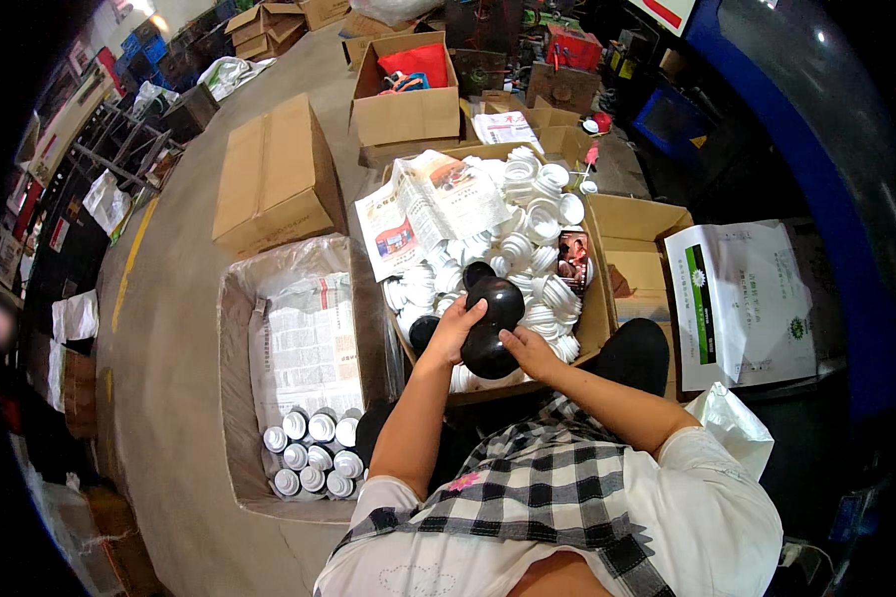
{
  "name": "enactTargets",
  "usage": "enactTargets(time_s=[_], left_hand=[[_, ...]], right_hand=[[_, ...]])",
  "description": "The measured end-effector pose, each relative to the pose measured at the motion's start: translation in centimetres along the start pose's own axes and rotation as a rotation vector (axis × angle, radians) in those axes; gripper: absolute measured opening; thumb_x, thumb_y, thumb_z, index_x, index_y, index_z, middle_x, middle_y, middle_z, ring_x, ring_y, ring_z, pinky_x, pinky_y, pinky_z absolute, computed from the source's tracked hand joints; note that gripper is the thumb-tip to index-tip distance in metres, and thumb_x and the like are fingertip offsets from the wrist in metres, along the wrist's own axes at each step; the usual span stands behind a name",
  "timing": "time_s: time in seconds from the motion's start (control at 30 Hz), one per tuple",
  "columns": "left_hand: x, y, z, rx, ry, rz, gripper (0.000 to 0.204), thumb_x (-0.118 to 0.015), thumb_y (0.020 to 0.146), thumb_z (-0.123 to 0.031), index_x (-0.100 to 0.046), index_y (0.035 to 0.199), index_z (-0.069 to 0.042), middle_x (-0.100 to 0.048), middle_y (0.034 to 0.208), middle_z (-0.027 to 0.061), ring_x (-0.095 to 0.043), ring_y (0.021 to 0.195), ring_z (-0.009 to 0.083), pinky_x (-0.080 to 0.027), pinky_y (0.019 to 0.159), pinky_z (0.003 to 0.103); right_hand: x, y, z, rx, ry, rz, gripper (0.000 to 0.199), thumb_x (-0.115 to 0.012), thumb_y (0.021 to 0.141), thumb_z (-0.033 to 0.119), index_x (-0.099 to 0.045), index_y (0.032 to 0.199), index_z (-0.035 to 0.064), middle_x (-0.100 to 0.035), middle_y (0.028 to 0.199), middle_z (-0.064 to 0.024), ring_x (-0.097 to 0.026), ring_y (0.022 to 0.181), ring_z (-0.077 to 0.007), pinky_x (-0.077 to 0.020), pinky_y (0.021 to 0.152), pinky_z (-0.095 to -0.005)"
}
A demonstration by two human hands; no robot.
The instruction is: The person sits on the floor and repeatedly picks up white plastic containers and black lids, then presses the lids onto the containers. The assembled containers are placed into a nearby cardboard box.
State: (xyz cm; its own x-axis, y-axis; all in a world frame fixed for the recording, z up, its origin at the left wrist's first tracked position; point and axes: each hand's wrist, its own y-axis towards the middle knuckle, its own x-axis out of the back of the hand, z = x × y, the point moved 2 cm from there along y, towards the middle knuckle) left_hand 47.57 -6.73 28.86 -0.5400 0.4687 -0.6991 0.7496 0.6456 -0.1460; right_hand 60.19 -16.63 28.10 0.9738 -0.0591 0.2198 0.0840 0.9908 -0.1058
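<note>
Both hands worked over the open brown cardboard box of white ribbed plastic caps (533, 234), directly ahead of the person at 12 o'clock.

Left hand (455, 331): fingers curled around the left flank of the upper glossy black rounded plastic cap (498, 298), grasping it.

Right hand (530, 350): fingertips pressed on the right side of the lower glossy black rounded plastic cap (486, 353), grasping it from about 3 o'clock.

The two black caps touched, one above the other, the pair's long axis running roughly 12 to 6 o'clock, tilted slightly toward 1. The upper cap lay at about 1 o'clock from the left hand; the lower cap lay at 9 o'clock from the right hand. Each hand was nearest its own cap; neither was clearly closer to the seam between them.

A third black cap (423, 331) sat in the box at 9 o'clock from the left hand. Folded newspaper (433, 204) covered the box's far-left part. At 8 o'clock, a plastic-lined carton held silver-topped spray cans (314, 453).
</note>
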Motion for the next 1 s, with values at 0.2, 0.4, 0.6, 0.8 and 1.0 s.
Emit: enactTargets(time_s=[0.2, 0.4, 0.6, 0.8, 1.0], left_hand=[[-0.5, -0.5, 0.9, 0.202, 0.003, 0.092, 0.038, -0.061, 0.084, -0.024, -0.051, 0.113, -0.001, -0.06, 0.097, 0.0052, -0.059, 0.081, 0.0132, -0.049, 0.073, 0.027], [-0.7, -0.5, 0.7, -0.106, 0.398, -0.05, 0.031, -0.062, 0.083, -0.023, -0.053, 0.101, 0.0, -0.061, 0.092, 0.0056, -0.057, 0.079, 0.0129, -0.046, 0.071, 0.027], [1.9, -0.8, -2.4, -0.5, 0.999, -0.612, 0.029, -0.067, 0.076, -0.017, -0.051, 0.091, 0.002, -0.062, 0.077, 0.0192, -0.062, 0.071, 0.034, -0.047, 0.062, 0.036], [3.5, 0.3, -1.0, -0.475, 1.401, -0.797, 0.081, -0.067, 0.074, -0.04, -0.03, 0.126, 0.011, -0.043, 0.119, 0.0317, -0.041, 0.115, 0.0396, -0.033, 0.097, 0.041], [-2.0, -1.1, 2.5, 0.046, 0.876, 0.138, 0.051, -0.065, 0.079, -0.018, -0.043, 0.123, -0.002, -0.051, 0.117, 0.0112, -0.05, 0.105, 0.0204, -0.04, 0.089, 0.033]], right_hand=[[1.7, -1.6, 0.8, -0.161, 0.162, 0.172, 0.064, -0.037, 0.086, 0.059, -0.058, 0.09, -0.0007, -0.059, 0.083, -0.0075, -0.055, 0.076, -0.0189, -0.0437, 0.066, -0.0325], [3.2, 0.0, 0.5, -0.263, -0.426, 0.125, 0.061, -0.048, 0.084, 0.054, -0.06, 0.068, -0.0037, -0.058, 0.061, -0.0097, -0.054, 0.059, -0.0188, -0.0432, 0.057, -0.0314], [5.0, -1.4, -2.4, -0.31, -0.792, 0.133, 0.07, -0.046, 0.076, 0.066, -0.06, 0.064, -0.0008, -0.058, 0.06, -0.014, -0.058, 0.059, -0.0272, -0.0443, 0.057, -0.0388], [4.3, -2.7, -2.9, -0.297, -0.246, 0.087, 0.04, -0.066, 0.077, 0.037, -0.061, 0.085, -0.0011, -0.061, 0.078, -0.0065, -0.055, 0.072, -0.0133, -0.0447, 0.065, -0.0292], [3.4, -2.7, 0.0, -0.209, 0.444, -0.208, 0.02, -0.057, 0.085, 0.015, -0.06, 0.096, -0.0014, -0.061, 0.084, -0.0038, -0.054, 0.081, -0.0096, -0.0421, 0.073, -0.0229]])
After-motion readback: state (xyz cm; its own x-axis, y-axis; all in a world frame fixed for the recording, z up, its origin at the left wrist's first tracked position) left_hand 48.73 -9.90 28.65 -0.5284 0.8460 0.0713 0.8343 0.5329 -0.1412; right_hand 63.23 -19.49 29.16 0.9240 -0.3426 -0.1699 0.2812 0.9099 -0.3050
